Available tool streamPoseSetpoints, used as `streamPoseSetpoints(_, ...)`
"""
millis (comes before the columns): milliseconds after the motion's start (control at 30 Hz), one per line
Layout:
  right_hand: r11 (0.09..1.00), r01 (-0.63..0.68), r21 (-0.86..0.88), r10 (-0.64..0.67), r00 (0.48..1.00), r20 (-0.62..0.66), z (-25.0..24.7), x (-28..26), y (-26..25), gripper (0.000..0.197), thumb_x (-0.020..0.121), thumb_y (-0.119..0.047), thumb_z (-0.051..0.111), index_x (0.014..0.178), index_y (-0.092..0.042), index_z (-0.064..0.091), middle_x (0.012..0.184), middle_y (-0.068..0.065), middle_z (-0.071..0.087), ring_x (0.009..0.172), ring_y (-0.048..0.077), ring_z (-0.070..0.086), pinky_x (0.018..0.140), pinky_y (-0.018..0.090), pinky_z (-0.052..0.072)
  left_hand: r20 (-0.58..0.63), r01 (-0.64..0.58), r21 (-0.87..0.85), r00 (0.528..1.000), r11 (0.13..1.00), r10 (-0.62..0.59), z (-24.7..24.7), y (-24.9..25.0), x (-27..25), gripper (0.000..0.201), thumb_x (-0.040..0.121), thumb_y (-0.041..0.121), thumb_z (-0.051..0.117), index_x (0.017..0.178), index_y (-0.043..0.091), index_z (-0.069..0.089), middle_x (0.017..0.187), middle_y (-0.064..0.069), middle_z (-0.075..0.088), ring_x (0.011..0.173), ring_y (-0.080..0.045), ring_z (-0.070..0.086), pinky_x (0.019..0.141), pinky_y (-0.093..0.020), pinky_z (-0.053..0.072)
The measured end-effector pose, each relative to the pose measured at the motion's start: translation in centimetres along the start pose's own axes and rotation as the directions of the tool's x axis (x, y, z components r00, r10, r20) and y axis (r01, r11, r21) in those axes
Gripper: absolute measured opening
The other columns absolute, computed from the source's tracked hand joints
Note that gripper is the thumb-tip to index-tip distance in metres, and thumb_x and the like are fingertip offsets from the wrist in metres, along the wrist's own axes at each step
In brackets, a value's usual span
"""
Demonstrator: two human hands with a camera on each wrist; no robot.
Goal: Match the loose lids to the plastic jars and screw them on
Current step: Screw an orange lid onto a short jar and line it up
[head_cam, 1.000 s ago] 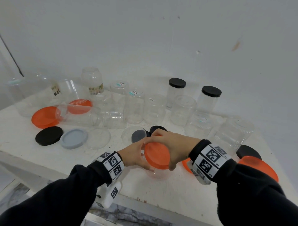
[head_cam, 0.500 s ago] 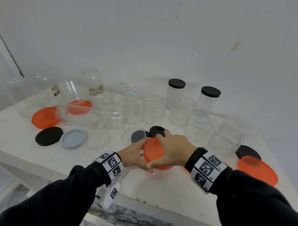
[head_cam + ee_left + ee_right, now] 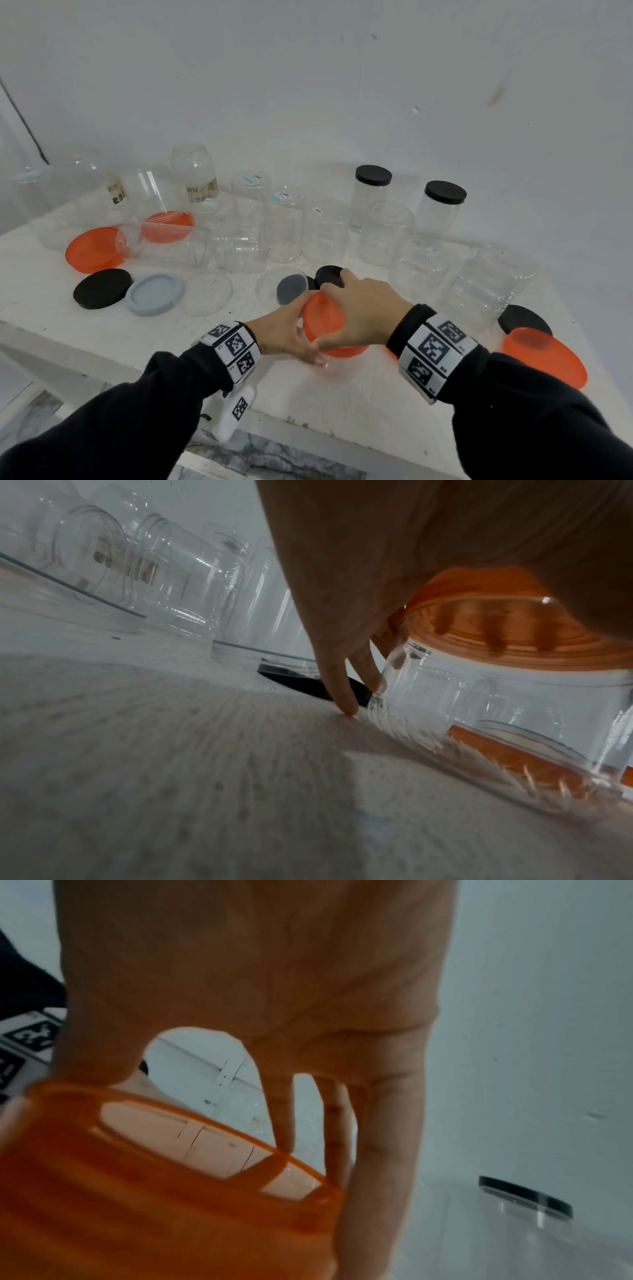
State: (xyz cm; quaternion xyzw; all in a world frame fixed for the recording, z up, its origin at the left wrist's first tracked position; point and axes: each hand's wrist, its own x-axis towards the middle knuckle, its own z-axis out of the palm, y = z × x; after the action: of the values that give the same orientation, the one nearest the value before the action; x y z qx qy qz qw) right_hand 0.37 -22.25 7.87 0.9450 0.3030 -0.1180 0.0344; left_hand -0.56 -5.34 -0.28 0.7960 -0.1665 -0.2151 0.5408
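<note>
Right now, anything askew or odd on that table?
Yes. One large clear jar lies on its side at the back left, beside a loose orange lid, while its neighbours stand. The right hand grips an orange lid on a jar steadied by the left hand.

Bare workroom: scuffed white table (image 3: 342,404)
</note>
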Motion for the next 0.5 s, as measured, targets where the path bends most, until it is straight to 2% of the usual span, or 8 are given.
streamPoseSetpoints(33, 1.0, -0.003, -0.004, 0.003, 1.0, 0.0, 0.0, -0.1, 0.0, 0.09, 0.069, -0.073, 0.06, 0.14, -0.026, 0.03, 0.13, 0.006, 0.036, 0.105, 0.027, 0.049, 0.081, 0.034, 0.043, -0.004, 0.004, 0.012, 1.0, 1.0, -0.004, 0.0, -0.1, 0.0, 0.094, 0.049, 0.038, 0.084, 0.123, 0.047, 0.027, 0.128, 0.012, 0.045, 0.117, -0.002, 0.049, 0.088, -0.014, 0.045)
streamPoseSetpoints(100, 0.996, 0.052, 0.068, -0.056, 0.996, 0.064, -0.1, -0.3, 0.3, 0.096, 0.07, -0.067, 0.064, 0.145, -0.033, 0.017, 0.144, 0.004, 0.025, 0.125, 0.028, 0.036, 0.096, 0.039, 0.042, -0.017, 0.003, 0.026, 1.0, 1.0, -0.002, 0.0, -0.3, 0.2, 0.101, 0.053, 0.032, 0.087, 0.13, 0.04, 0.023, 0.128, 0.013, 0.044, 0.118, -0.003, 0.047, 0.089, -0.014, 0.044)
streamPoseSetpoints(167, 0.973, 0.133, 0.188, -0.165, 0.973, 0.165, -0.6, -0.3, 0.7, 0.095, 0.073, -0.05, 0.073, 0.145, -0.042, 0.012, 0.151, -0.003, 0.011, 0.136, 0.024, 0.018, 0.105, 0.045, 0.035, -0.021, 0.006, 0.028, 1.0, 1.0, -0.005, 0.0, -0.3, 0.2, 0.106, 0.052, 0.034, 0.09, 0.135, 0.03, 0.024, 0.128, 0.017, 0.041, 0.12, -0.002, 0.046, 0.093, -0.015, 0.044)
streamPoseSetpoints(200, 0.963, 0.157, 0.218, -0.201, 0.96, 0.194, -0.7, -0.2, 0.9, 0.092, 0.074, -0.04, 0.074, 0.144, -0.044, 0.014, 0.151, -0.006, 0.009, 0.137, 0.023, 0.016, 0.106, 0.046, 0.035, -0.017, 0.0, 0.024, 1.0, 1.0, 0.0, -0.1, -0.2, 0.2, 0.107, 0.049, 0.038, 0.089, 0.136, 0.027, 0.028, 0.128, 0.02, 0.04, 0.12, 0.001, 0.045, 0.094, -0.016, 0.044)
streamPoseSetpoints(267, 0.964, 0.168, 0.207, -0.207, 0.961, 0.185, -0.4, 0.0, 0.8, 0.083, 0.076, -0.033, 0.072, 0.141, -0.046, 0.022, 0.146, -0.005, 0.016, 0.131, 0.025, 0.022, 0.102, 0.045, 0.039, -0.01, -0.007, 0.01, 1.0, 1.0, 0.007, -0.1, -0.2, 0.2, 0.103, 0.05, 0.034, 0.088, 0.136, 0.026, 0.032, 0.129, 0.024, 0.037, 0.116, 0.009, 0.043, 0.092, -0.016, 0.044)
streamPoseSetpoints(333, 0.978, 0.122, 0.17, -0.14, 0.985, 0.1, 0.1, 0.0, 0.3, 0.074, 0.076, -0.041, 0.069, 0.137, -0.046, 0.028, 0.133, -0.001, 0.029, 0.114, 0.025, 0.031, 0.091, 0.04, 0.045, -0.017, 0.001, -0.013, 1.0, 1.0, -0.002, 0.0, -0.2, 0.2, 0.094, 0.057, 0.015, 0.088, 0.131, 0.032, 0.033, 0.128, 0.019, 0.041, 0.114, 0.009, 0.046, 0.088, -0.014, 0.045)
streamPoseSetpoints(400, 0.995, 0.043, 0.094, -0.041, 0.999, -0.015, 0.5, -0.1, -0.6, 0.069, 0.075, -0.055, 0.062, 0.136, -0.042, 0.032, 0.121, 0.0, 0.036, 0.103, 0.024, 0.036, 0.077, 0.033, 0.042, -0.026, 0.007, -0.028, 1.0, 1.0, -0.008, -0.1, -0.4, 0.2, 0.089, 0.062, 0.003, 0.084, 0.127, 0.035, 0.033, 0.126, 0.011, 0.047, 0.114, 0.002, 0.05, 0.086, -0.015, 0.046)
streamPoseSetpoints(500, 0.999, -0.032, -0.034, 0.029, 0.997, -0.076, 0.7, -0.1, -0.8, 0.079, 0.076, -0.07, 0.051, 0.141, -0.029, 0.029, 0.131, 0.005, 0.037, 0.109, 0.029, 0.042, 0.077, 0.035, 0.038, -0.018, 0.017, -0.019, 1.0, 1.0, -0.017, -0.1, -0.4, 0.3, 0.091, 0.063, 0.004, 0.084, 0.127, 0.038, 0.029, 0.125, 0.009, 0.049, 0.115, -0.005, 0.051, 0.088, -0.016, 0.047)
